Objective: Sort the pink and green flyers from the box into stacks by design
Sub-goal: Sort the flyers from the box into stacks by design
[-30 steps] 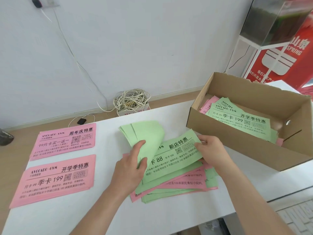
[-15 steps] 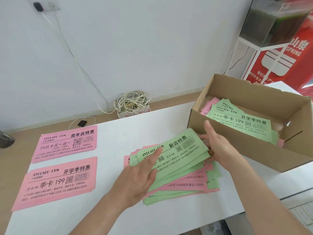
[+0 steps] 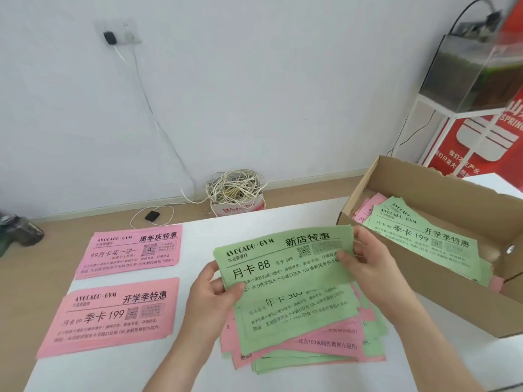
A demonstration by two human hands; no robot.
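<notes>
White table point(image 3: 268, 224), centre frame: my left hand point(image 3: 210, 301) and right hand point(image 3: 370, 258) now pinch the green flyers point(image 3: 285, 264) by their ends, lifted off the mixed pile point(image 3: 311, 343) where they lay flat a moment ago. I judge a green stack comes next; pink stacks point(image 3: 113, 309) lie lower left, box point(image 3: 424, 188) right.

Beneath the green flyer point(image 3: 283, 258) pinched between left grip point(image 3: 210, 304) and right grip point(image 3: 373, 267), I see only edges of the lower sheets in the mixed pile point(image 3: 297, 338), their print covered. Past the right grip the box point(image 3: 467, 312) runs off the picture's edge, and its pink flyers point(image 3: 368, 205) lie mostly buried under a green stack point(image 3: 424, 236). Far outside the left grip, a dark object point(image 3: 17, 230) is blurred and cropped.
</notes>
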